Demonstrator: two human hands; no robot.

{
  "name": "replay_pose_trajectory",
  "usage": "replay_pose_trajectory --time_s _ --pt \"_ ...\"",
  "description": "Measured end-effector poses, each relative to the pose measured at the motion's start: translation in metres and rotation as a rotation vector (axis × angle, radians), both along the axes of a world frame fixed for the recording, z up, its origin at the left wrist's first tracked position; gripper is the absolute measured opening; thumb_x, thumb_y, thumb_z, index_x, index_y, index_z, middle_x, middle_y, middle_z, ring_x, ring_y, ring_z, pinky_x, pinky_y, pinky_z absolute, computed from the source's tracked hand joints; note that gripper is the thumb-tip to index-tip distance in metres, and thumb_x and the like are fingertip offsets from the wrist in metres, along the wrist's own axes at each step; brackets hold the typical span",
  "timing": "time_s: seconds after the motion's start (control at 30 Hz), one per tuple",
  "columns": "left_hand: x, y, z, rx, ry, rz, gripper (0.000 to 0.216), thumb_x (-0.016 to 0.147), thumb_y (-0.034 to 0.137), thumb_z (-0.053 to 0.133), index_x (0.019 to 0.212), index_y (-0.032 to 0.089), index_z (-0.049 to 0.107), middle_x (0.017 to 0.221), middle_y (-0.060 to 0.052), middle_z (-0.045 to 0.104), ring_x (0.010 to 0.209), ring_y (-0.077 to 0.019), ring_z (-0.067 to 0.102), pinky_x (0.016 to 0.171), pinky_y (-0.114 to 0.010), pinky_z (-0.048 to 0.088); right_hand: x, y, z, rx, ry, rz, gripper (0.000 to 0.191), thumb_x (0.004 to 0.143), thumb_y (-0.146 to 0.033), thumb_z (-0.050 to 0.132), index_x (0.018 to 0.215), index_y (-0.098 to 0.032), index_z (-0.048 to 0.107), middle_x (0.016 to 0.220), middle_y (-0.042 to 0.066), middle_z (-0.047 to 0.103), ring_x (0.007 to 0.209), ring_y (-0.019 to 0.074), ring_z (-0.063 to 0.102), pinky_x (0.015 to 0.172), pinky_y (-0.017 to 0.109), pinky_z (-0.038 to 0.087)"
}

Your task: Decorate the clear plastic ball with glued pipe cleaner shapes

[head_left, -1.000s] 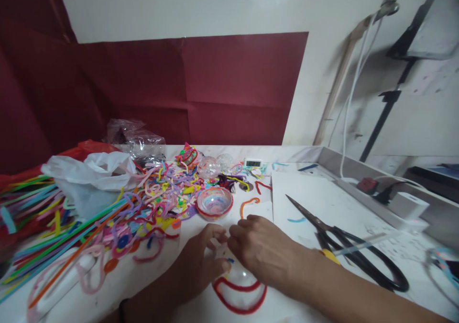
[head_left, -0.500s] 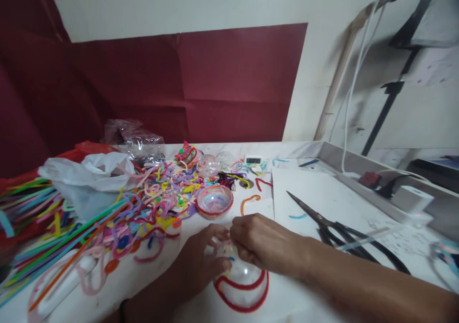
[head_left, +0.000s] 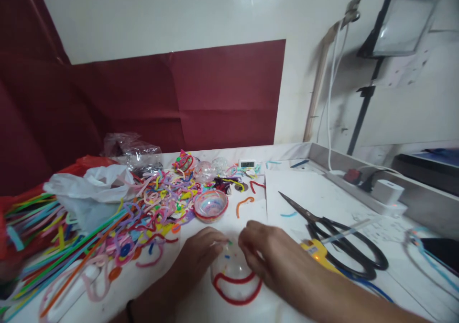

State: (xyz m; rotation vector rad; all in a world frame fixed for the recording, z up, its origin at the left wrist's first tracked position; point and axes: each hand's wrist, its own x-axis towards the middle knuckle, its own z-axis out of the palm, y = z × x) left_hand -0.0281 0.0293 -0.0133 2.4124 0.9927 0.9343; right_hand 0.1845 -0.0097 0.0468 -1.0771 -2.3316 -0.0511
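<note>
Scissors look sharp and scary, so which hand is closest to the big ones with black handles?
Right. The right hand is left of the scissors, not touching them; the left hand is farther left, across the clear round object.

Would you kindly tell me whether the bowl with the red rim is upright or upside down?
The bowl is upright: its round opening faces upward, showing the multicoloured inside.

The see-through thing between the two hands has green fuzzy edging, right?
Not quite: in the head view, the fuzzy edging is red, not green. The see-through thing is indeed between the left hand and the right hand.
</note>
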Motion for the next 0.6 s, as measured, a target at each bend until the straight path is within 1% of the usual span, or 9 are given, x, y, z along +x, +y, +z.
replay_pose_trajectory --time_s 0.03,0.07,0.13,0.23,0.33,0.43,0.53,0.6 --pt "0.001 0.0 0.004 0.041 0.03 -0.007 0.031 0.101 0.029 0.037 0.102 0.018 0.066 0.099 -0.006 0.069 0.095 -0.0171 0.065 0.085 -0.027 0.052 -0.001 -0.008 -0.009 0.071 0.007 -0.037 0.017 0.077 -0.003 0.054 0.073 -0.017 0.061 0.07 0.002 0.064 0.052 0.0154 0.059 0.048 0.024 0.049" --pt "0.003 0.0 0.008 0.082 0.066 -0.012 0.032 0.102 0.028 0.035 0.102 0.018 0.065 0.1 -0.006 0.069 0.096 -0.0174 0.065 0.085 -0.027 0.051 -0.001 -0.015 -0.019 0.153 0.019 -0.058 0.018 0.073 -0.001 0.054 0.072 -0.017 0.062 0.071 0.005 0.065 0.058 0.0207 0.063 0.05 0.029 0.052" --pt "0.004 0.002 0.015 0.168 0.154 -0.031 0.034 0.103 0.028 0.033 0.102 0.017 0.065 0.098 -0.008 0.07 0.092 -0.0191 0.066 0.082 -0.03 0.052 -0.003 -0.024 -0.036 0.287 0.029 -0.09 0.024 0.071 0.002 0.052 0.083 -0.013 0.066 0.081 0.01 0.07 0.068 0.0258 0.067 0.059 0.035 0.057" --pt "0.004 0.006 0.024 0.299 0.309 -0.102 0.038 0.103 0.031 0.032 0.099 0.017 0.067 0.089 -0.008 0.072 0.081 -0.0224 0.068 0.073 -0.034 0.053 -0.007 -0.028 -0.052 0.409 0.026 -0.117 0.031 0.072 0.003 0.048 0.091 -0.011 0.067 0.09 0.012 0.073 0.075 0.0258 0.069 0.067 0.036 0.058" --pt "0.001 0.01 0.031 0.402 0.432 -0.163 0.036 0.103 0.029 0.033 0.097 0.016 0.066 0.083 -0.007 0.073 0.073 -0.0222 0.069 0.067 -0.032 0.053 -0.011 -0.027 -0.058 0.497 0.044 -0.167 0.029 0.077 0.002 0.044 0.088 -0.014 0.066 0.091 0.011 0.075 0.077 0.0259 0.07 0.072 0.038 0.056" --pt "0.001 0.013 0.036 0.466 0.521 -0.177 0.03 0.102 0.022 0.036 0.096 0.016 0.065 0.081 -0.006 0.072 0.071 -0.02 0.069 0.064 -0.029 0.052 -0.016 -0.024 -0.062 0.56 0.071 -0.209 0.029 0.081 0.001 0.042 0.088 -0.014 0.066 0.092 0.01 0.075 0.081 0.0255 0.07 0.078 0.039 0.052" --pt "0.004 0.014 0.042 0.504 0.612 -0.19 0.025 0.1 0.015 0.039 0.092 0.016 0.063 0.078 -0.004 0.071 0.068 -0.0185 0.067 0.061 -0.027 0.049 -0.02 -0.022 -0.065 0.569 0.083 -0.224 0.03 0.082 0.001 0.04 0.089 -0.014 0.065 0.09 0.008 0.076 0.081 0.0232 0.069 0.082 0.039 0.048" --pt "0.006 0.014 0.048 0.516 0.676 -0.21 0.024 0.098 0.011 0.041 0.086 0.016 0.061 0.074 -0.002 0.069 0.064 -0.0173 0.065 0.057 -0.026 0.046 -0.021 -0.021 -0.066 0.565 0.086 -0.222 0.031 0.082 0.001 0.039 0.089 -0.015 0.065 0.088 0.007 0.075 0.08 0.0215 0.069 0.086 0.039 0.045"
